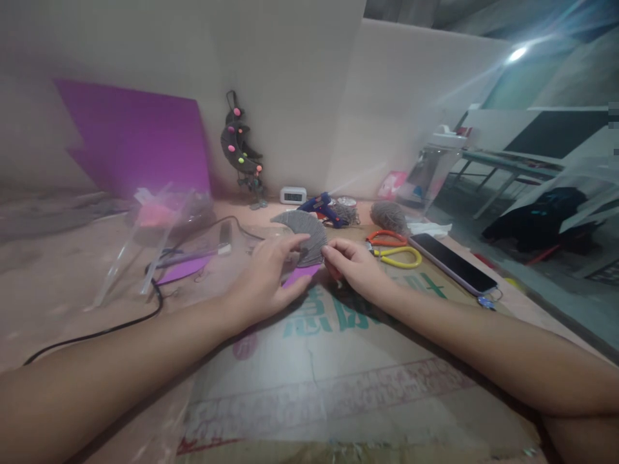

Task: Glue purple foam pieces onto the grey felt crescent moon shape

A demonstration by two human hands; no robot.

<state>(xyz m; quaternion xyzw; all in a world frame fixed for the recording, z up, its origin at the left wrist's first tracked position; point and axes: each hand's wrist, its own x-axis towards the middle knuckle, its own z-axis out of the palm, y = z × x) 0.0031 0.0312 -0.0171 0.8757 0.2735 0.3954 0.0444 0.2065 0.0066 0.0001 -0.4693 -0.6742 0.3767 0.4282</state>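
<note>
I'm in what looks like a craft workspace: a glue gun (323, 207), grey yarn ball (389, 218) and purple sheets (140, 142) crowd my worktop (53, 277).

The light is moderate and pale, with a slightly hazy look. One white lamp (518, 55) at two o'clock is overexposed; its glare makes streaks upward and also toward eight o'clock, over the pale wall panel (406, 84). Around three o'clock the background is dimmer and soft in detail. Dark shadows lie beneath the right forearm (464, 341) and the left forearm (159, 354), which the wide lens stretches toward five and seven o'clock. At nine o'clock, plastic strips (157, 258) carry whitish reflections. The grey crescent (314, 240) in the centre shows its lines rather clearly.
</note>
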